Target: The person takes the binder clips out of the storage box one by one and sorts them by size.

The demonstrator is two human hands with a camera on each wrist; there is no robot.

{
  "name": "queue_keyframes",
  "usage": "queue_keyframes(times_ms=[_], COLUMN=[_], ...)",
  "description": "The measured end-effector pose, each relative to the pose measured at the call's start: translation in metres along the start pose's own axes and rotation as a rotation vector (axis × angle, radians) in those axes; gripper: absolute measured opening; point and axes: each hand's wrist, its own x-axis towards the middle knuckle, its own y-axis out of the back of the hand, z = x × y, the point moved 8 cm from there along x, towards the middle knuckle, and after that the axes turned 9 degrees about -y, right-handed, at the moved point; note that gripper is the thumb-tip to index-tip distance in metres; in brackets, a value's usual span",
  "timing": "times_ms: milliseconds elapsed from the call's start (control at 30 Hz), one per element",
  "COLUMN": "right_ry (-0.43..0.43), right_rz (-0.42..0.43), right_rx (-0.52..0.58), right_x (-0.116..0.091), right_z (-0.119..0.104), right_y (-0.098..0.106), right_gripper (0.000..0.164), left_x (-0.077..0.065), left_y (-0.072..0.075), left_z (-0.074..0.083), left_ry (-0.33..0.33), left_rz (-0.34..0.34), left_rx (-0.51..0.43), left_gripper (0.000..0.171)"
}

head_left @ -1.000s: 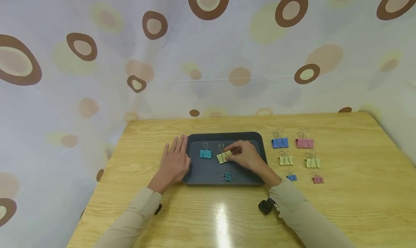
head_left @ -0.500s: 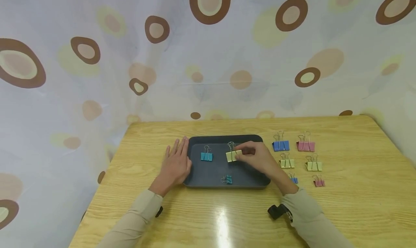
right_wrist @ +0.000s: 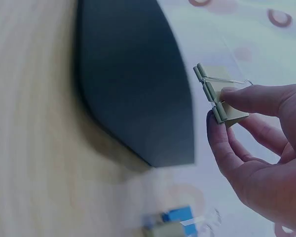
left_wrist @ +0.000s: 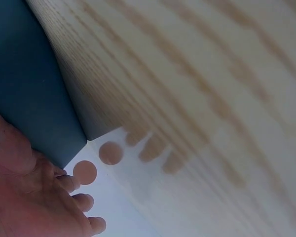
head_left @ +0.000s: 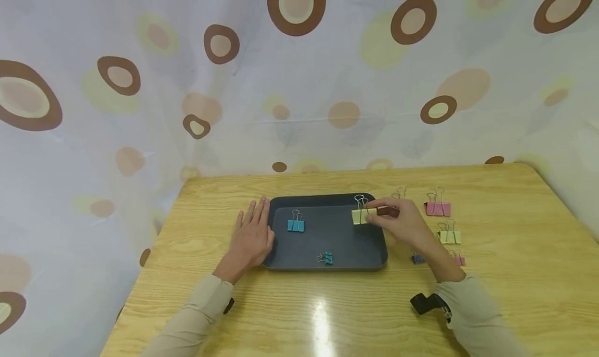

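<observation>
In the head view, my right hand point(head_left: 406, 224) pinches a pale yellow binder clip point(head_left: 357, 217) between thumb and fingers, over the right end of a dark grey tray point(head_left: 304, 248). The right wrist view shows this binder clip point(right_wrist: 214, 91) raised above the tray's edge, its wire handles pointing away. My left hand point(head_left: 250, 240) lies with straight fingers along the tray's left side, touching it. A larger teal binder clip point(head_left: 296, 225) stands in the tray at the left. A small teal binder clip point(head_left: 328, 258) lies near the front wall.
Right of the tray on the wooden table stand a large pink clip point(head_left: 438, 209), a yellow clip point(head_left: 450, 237), a small blue clip point(head_left: 418, 259) and a small pink clip point(head_left: 459, 261). My right hand hides others, including a blue clip point(right_wrist: 182, 217). A patterned cloth hangs behind.
My right hand has carried the yellow binder clip rightward, from the tray's middle to above its right end. My left hand has stayed at the tray's left side.
</observation>
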Motion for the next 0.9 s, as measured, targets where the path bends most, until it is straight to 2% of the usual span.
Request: queue_keyframes(times_ms=[167, 333, 567, 800, 900], right_ry=[-0.018, 0.012, 0.013, 0.007, 0.0], right_rz=[0.039, 0.107, 0.173, 0.187, 0.22], right_rx=[0.009, -0.006, -0.004, 0.043, 0.038], right_x=[-0.005, -0.006, -0.014, -0.021, -0.022], right_z=[0.0, 0.0, 0.011, 0.02, 0.023], right_y=[0.027, 0.05, 0.071, 0.091, 0.105], right_gripper=[0.035, 0.037, 0.038, 0.036, 0.036], left_x=[0.0, -0.001, -0.005, -0.003, -0.001], left_y=[-0.002, -0.001, -0.002, -0.001, -0.002], left_z=[-0.002, -0.003, -0.005, -0.002, -0.002], left_ry=[0.003, 0.0, 0.008, 0.002, -0.004], left_rz=[0.003, 0.011, -0.011, -0.012, -0.013], left_rx=[0.004, 0.024, 0.03, 0.027, 0.016], left_gripper=[0.065, 0.065, 0.065, 0.065, 0.065])
